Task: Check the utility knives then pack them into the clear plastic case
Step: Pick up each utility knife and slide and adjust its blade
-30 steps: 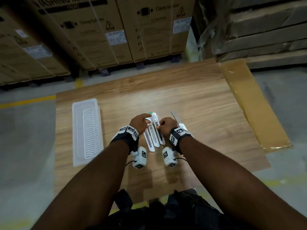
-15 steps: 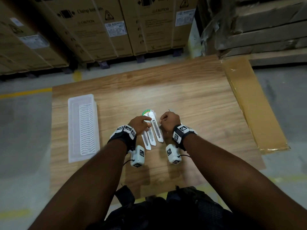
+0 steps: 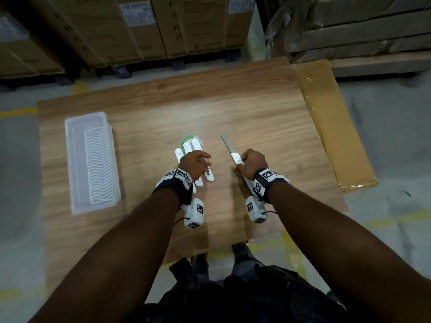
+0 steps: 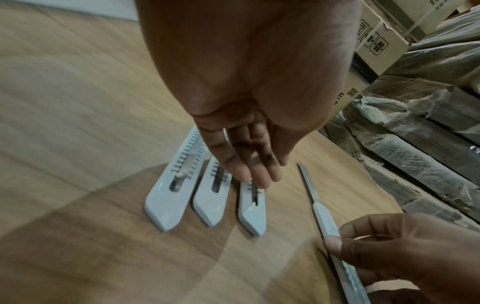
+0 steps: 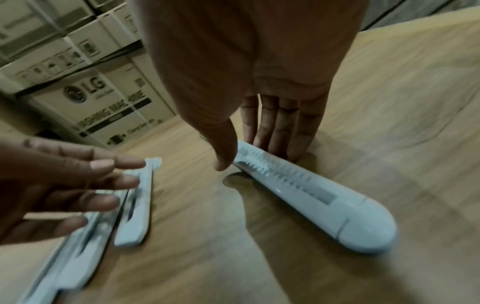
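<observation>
Three white utility knives [image 4: 211, 199] lie side by side on the wooden table [image 3: 256, 113]. My left hand [image 3: 205, 160] rests over them with straight fingers [image 4: 254, 174], the tips touching the rightmost of the three [image 4: 253, 207]. My right hand [image 3: 240, 163] grips a fourth white knife [image 5: 311, 197] between thumb [image 5: 223, 156] and fingers, low over the table to the right of the others. Its metal blade [image 3: 227, 144] is slid out and points away from me. The clear plastic case [image 3: 92, 162] lies open at the table's left side, with nothing in it that I can see.
A flat brown-wrapped package [image 3: 331, 127] lies along the table's right edge. Stacked cardboard boxes [image 3: 140, 31] and film-wrapped pallets [image 3: 361, 31] stand behind the table. Bare wood shows between the case and the knives.
My right hand has drawn to the right, away from the three knives, with the blade-out knife in its grip. The left hand stays on the group of three.
</observation>
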Tool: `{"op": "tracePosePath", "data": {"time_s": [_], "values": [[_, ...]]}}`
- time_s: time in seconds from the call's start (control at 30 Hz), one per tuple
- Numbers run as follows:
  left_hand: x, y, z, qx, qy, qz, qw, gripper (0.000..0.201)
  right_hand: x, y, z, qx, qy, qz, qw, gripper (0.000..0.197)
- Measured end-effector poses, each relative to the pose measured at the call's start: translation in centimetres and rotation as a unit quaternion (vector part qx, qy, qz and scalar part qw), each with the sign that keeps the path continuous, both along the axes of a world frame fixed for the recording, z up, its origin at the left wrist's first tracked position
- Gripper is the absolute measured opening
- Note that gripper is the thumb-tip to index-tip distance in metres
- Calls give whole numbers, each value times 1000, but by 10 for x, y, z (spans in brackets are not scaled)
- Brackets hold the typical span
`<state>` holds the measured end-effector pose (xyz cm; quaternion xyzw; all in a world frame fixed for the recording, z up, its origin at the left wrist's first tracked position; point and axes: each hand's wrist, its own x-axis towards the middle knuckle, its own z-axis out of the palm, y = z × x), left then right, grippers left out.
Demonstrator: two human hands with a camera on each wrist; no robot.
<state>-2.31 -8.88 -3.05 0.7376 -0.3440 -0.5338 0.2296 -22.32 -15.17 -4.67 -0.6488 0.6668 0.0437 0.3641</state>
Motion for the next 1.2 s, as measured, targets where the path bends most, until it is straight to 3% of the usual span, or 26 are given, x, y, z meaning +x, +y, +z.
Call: {"op": "tracePosePath", "data": {"time_s": [0.07, 0.27, 0.4, 0.47, 0.63, 0.93, 1.2], "values": [[-5, 6, 2, -3, -5, 6, 1000, 33, 0, 6, -4, 4, 22, 21, 1000, 42], [-5, 16, 19, -39, -35, 4, 999, 35, 9, 10, -1, 21, -8, 39, 999, 27], [6, 16, 29, -63, -80, 35, 994, 24, 29, 8, 21, 10, -125, 5, 992, 30], [12, 13, 40, -87, -91, 52, 991, 27, 45, 3, 37, 18, -204, -11, 979, 25], [28, 4, 79, -161, -123, 88, 975, 31, 82, -5, 84, 8, -320, 24, 947, 9], [63, 14, 135, -235, -89, 180, 951, 13, 126, 4, 136, -25, -337, 95, 936, 13], [94, 36, 154, -273, -100, 172, 941, 13, 158, 28, 162, -34, -364, 71, 928, 24]]}}
